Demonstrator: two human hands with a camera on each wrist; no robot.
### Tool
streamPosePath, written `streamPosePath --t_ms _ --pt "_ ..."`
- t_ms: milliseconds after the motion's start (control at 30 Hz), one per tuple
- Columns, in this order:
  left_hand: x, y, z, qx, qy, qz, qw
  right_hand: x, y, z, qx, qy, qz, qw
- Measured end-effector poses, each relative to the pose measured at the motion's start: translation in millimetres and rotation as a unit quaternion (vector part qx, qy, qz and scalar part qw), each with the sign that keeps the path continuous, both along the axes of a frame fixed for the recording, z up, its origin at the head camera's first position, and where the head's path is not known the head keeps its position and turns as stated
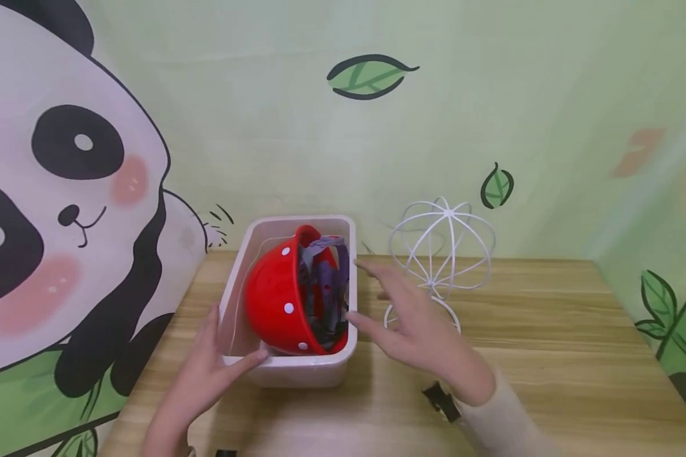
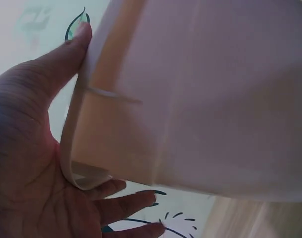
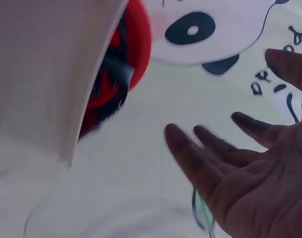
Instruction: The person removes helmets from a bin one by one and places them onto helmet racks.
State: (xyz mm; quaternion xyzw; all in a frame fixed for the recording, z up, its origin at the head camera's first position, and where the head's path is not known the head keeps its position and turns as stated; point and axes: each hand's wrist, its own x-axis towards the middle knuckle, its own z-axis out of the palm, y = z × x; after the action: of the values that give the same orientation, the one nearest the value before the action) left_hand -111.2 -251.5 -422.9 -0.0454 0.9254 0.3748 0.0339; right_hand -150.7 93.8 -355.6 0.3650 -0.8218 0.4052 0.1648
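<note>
A red helmet (image 1: 274,295) with white dots lies on its side in a white plastic bin (image 1: 314,362), its hollow facing right. Grey-purple straps (image 1: 327,273) show inside the helmet. My left hand (image 1: 208,365) rests on the bin's near left corner, thumb along the front rim and straight fingers against the left wall. In the left wrist view, the left hand (image 2: 52,119) spreads around that corner beneath the rim. Beside the bin's right rim is my right hand (image 1: 414,317), fingers spread. The right wrist view shows the right hand (image 3: 250,168) holding nothing, apart from the bin wall (image 3: 47,69).
A white wire stand (image 1: 448,212) with a round cage top and ring base stands right of the bin, partly behind my right hand. Wooden tabletop (image 1: 549,355) extends to the right. A green wall (image 1: 274,127) with panda and leaf drawings rises behind the table.
</note>
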Motion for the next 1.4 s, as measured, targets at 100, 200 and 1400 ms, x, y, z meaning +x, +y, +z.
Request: streamPosePath --t_ms 100,200,1400 --pt "-0.5 -0.4 -2.0 0.014 0.0 -0.001 0.9999 -25.7 -37.6 16.2 0.065 -0.088 0.022 0.994" --pt "-0.4 -1.4 -2.5 0.027 0.001 0.001 0.9996 -53.0 -71.8 26.1 0.122 -0.164 0.028 0.979" --pt "3.5 -1.1 -6.4 0.073 0.027 0.011 0.9969 -88.3 -143.4 -17.6 0.121 -0.283 -0.022 0.951"
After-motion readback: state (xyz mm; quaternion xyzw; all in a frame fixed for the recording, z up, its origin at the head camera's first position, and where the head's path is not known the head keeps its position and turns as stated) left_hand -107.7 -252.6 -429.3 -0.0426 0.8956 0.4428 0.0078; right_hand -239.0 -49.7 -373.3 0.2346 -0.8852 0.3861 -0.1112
